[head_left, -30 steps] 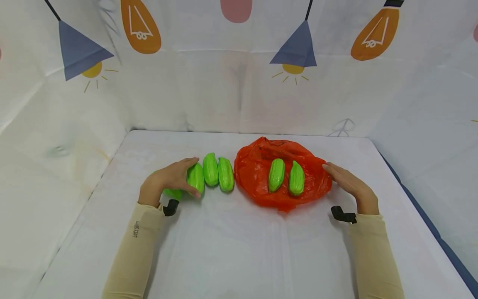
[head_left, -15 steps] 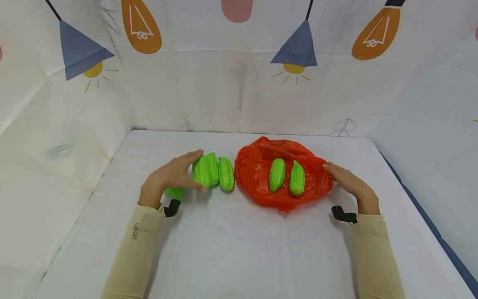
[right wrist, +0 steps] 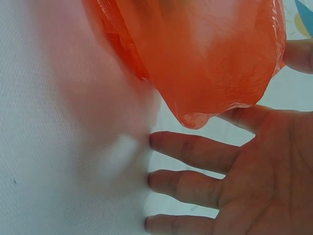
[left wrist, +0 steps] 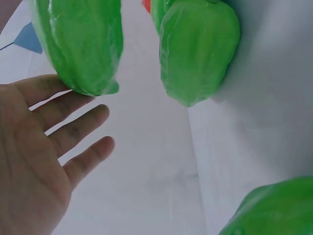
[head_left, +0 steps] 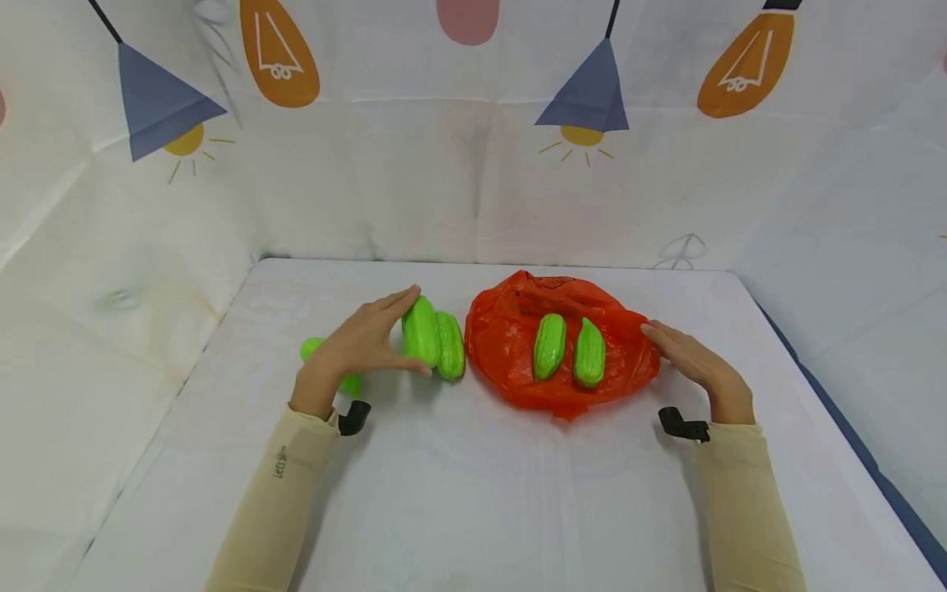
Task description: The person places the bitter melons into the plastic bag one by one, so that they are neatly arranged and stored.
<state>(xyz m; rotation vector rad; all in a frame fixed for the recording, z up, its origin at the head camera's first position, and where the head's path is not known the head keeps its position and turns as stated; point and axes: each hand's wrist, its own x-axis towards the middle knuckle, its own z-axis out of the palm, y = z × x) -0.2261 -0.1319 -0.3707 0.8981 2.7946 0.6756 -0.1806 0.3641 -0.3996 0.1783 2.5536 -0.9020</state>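
Observation:
A ribbed green gourd (head_left: 419,331) is held between the thumb and fingers of my left hand (head_left: 362,339). In the left wrist view this gourd (left wrist: 80,44) hangs off the white surface, its end against the fingers. Another gourd (head_left: 450,345) lies just right of it; one more is mostly hidden behind the held one. Two gourds, the left one (head_left: 549,347) and the right one (head_left: 589,353), rest on the spread red plastic bag (head_left: 510,382). My right hand (head_left: 694,362) pinches the bag's right edge, its other fingers (right wrist: 190,149) extended below.
Green shows on both sides of the left wrist, a gourd (head_left: 311,348) partly hidden by it. The white table (head_left: 473,493) meets patterned cloth walls (head_left: 473,189) at the back and sides. A black mount (head_left: 682,425) sits on each wrist.
My left hand has carried the gourd rightward, past and now over another gourd in the row. More of the gourd by the left wrist shows. The right hand and bag stay put.

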